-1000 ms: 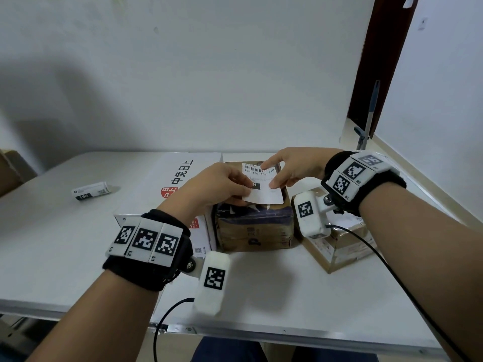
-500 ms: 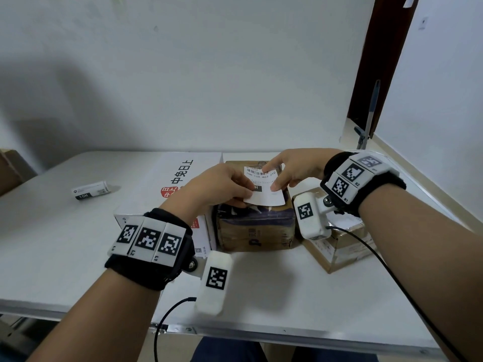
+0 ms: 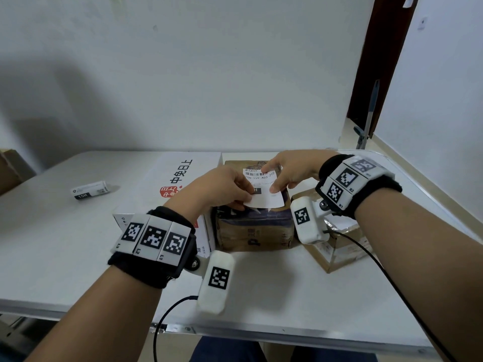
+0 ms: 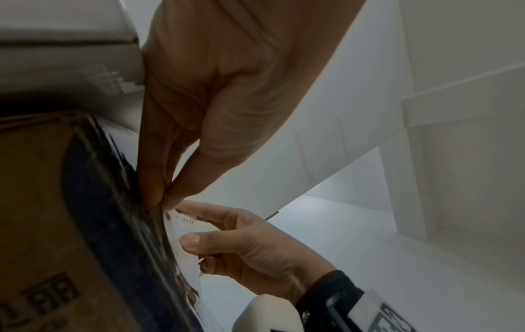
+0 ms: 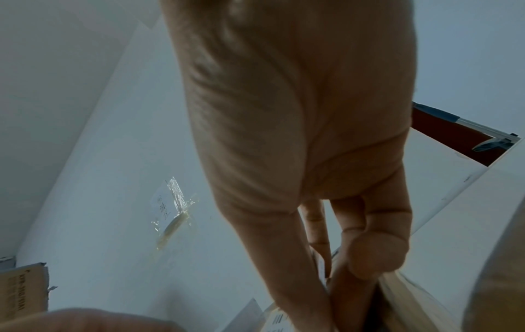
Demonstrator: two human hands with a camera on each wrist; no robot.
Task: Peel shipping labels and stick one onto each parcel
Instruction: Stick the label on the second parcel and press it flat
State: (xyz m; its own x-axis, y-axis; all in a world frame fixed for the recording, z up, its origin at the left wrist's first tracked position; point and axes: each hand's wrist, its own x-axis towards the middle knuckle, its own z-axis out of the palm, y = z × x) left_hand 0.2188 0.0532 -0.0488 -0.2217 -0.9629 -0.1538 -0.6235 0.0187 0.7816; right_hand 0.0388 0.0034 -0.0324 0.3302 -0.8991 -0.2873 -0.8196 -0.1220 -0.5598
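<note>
shipping label (image 3: 264, 188): white slip with barcode and printed code, held flat over the top of the middle parcel, between both hands; whether it touches the parcel top, cannot tell
left hand (image 3: 222, 188): thumb and fingers pinch the label's left edge, near its lower left corner; wrist view shows the same pinch (image 4: 162, 195)
right hand (image 3: 290, 169): forefinger on the label's top edge, thumb on its right side, pinching it; other fingers curled under
middle parcel (image 3: 254, 232): brown cardboard box with dark print on top, standing mid-tabletop toward the back edge, directly under the label
white box (image 3: 167, 194): large flat carton with red and black characters, just beside the middle parcel on its left, reaching to the back edge of the tabletop
right parcel (image 3: 337, 246): brown box with clear tape, just beside the middle parcel toward the right edge, partly hidden by the right wrist camera
small roll (image 3: 90, 189): white cylinder with dark band marked 15h, lying on its side toward the left edge, well apart from the parcels
tabletop (image 3: 52, 231): white, front edge nearest the person
wrists: black bands with square-code markers, white camera pods, black cables trailing toward the front edge
</note>
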